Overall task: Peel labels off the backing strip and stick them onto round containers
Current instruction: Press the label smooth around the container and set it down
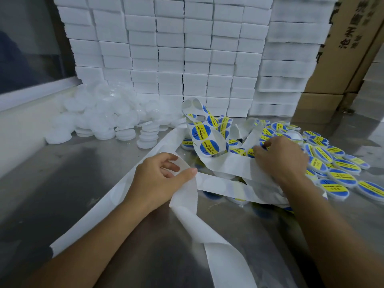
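Note:
A long white backing strip (220,182) winds across the steel table, its near length bare of labels. Farther back the strip loops up and carries round blue-and-yellow labels (201,132). My left hand (160,179) grips the strip at the table's middle, thumb over the paper. My right hand (280,156) lies over the strip to the right, its fingertips pinching a blue-and-yellow label (254,151) at the strip's edge. A heap of labelled round containers (340,175) spreads at the right. Unlabelled white round containers (104,119) are heaped at the back left.
Stacked white boxes (187,59) form a wall behind the work area. Brown cartons (342,59) stand at the back right. A window ledge (31,96) runs along the left. The steel table (72,173) shows bare metal at the front left.

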The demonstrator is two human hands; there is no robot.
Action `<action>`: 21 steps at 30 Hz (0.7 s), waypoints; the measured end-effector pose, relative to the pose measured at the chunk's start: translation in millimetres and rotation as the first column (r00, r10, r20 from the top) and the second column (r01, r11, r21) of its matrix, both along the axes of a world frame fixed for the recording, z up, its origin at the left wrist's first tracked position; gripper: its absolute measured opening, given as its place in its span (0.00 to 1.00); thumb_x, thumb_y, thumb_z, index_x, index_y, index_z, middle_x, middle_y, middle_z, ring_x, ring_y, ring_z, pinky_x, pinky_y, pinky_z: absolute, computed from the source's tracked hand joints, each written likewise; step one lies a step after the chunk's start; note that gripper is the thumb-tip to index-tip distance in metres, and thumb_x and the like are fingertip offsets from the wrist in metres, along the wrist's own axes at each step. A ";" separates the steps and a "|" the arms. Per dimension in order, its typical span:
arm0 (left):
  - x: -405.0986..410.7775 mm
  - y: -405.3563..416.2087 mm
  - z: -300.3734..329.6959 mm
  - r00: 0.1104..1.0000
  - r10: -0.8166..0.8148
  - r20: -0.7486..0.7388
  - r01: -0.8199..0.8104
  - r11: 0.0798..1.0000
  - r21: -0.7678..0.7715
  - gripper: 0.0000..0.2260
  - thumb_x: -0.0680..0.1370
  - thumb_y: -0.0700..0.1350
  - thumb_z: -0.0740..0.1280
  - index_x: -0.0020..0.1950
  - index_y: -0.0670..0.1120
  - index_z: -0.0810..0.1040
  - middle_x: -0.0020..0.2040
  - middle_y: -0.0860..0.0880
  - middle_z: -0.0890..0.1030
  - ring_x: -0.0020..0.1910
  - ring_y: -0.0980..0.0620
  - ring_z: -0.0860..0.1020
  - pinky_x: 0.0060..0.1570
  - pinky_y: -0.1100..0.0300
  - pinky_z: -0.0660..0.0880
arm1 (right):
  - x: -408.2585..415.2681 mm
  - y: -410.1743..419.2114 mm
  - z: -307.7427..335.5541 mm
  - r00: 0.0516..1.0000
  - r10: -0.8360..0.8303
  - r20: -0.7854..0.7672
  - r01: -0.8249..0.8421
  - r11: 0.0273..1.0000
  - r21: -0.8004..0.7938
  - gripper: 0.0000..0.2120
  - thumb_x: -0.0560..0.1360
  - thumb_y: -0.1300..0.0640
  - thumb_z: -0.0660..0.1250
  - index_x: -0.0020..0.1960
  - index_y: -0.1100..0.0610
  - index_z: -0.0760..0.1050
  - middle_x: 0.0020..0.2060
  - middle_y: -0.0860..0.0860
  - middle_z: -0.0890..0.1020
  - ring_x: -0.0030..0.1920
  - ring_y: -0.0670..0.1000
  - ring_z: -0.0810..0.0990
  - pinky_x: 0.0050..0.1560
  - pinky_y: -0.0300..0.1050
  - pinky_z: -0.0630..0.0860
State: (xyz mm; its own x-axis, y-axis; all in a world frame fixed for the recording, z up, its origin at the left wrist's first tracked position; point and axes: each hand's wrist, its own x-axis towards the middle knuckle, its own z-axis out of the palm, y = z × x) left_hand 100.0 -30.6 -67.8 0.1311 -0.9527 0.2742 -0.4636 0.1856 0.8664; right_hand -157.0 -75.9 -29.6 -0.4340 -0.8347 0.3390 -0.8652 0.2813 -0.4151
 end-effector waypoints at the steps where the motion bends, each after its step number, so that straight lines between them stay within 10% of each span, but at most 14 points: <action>1: 0.2 -0.4 0.7 1.000 0.011 -0.028 -0.010 1.000 0.015 0.25 0.61 0.64 0.78 0.51 0.53 0.81 0.42 0.56 0.84 0.38 0.58 0.82 0.45 0.58 0.80 | 3.9 1.2 1.5 1.000 0.017 -0.004 -0.018 0.999 -0.046 0.14 0.75 0.47 0.66 0.53 0.56 0.81 0.46 0.56 0.82 0.52 0.62 0.77 0.54 0.55 0.69; 8: 0.7 1.6 4.2 0.994 -0.014 -0.112 0.021 0.998 0.064 0.23 0.59 0.57 0.79 0.50 0.52 0.78 0.39 0.54 0.84 0.34 0.56 0.82 0.41 0.56 0.80 | 58.3 23.3 13.3 0.877 0.481 -0.001 -0.432 0.786 -0.442 0.08 0.75 0.54 0.68 0.51 0.55 0.82 0.45 0.49 0.84 0.48 0.52 0.81 0.52 0.52 0.77; 15: 2.1 2.5 5.9 0.971 -0.103 -0.217 0.108 0.994 0.012 0.20 0.70 0.31 0.72 0.57 0.48 0.74 0.39 0.51 0.86 0.40 0.46 0.85 0.46 0.44 0.81 | 102.6 42.3 -5.1 0.584 0.809 0.058 -0.771 0.576 -0.272 0.15 0.77 0.52 0.68 0.63 0.52 0.76 0.47 0.46 0.83 0.46 0.45 0.81 0.50 0.44 0.77; 21: -4.4 12.9 11.8 0.871 -0.399 -0.286 0.410 0.912 -0.023 0.36 0.64 0.35 0.67 0.72 0.48 0.63 0.45 0.41 0.85 0.41 0.48 0.84 0.35 0.57 0.78 | 110.0 46.9 -2.5 0.332 0.747 0.575 -0.632 0.629 -0.452 0.15 0.77 0.53 0.69 0.62 0.52 0.72 0.36 0.43 0.83 0.37 0.40 0.81 0.37 0.31 0.74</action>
State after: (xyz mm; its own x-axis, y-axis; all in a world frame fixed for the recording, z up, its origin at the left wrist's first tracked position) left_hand 95.6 -17.7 -56.0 -0.2020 -0.9476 0.2474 -0.0945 0.2703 0.9581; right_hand -46.9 -29.0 -32.1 0.1464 -0.9219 0.3587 -0.1752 -0.3811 -0.9078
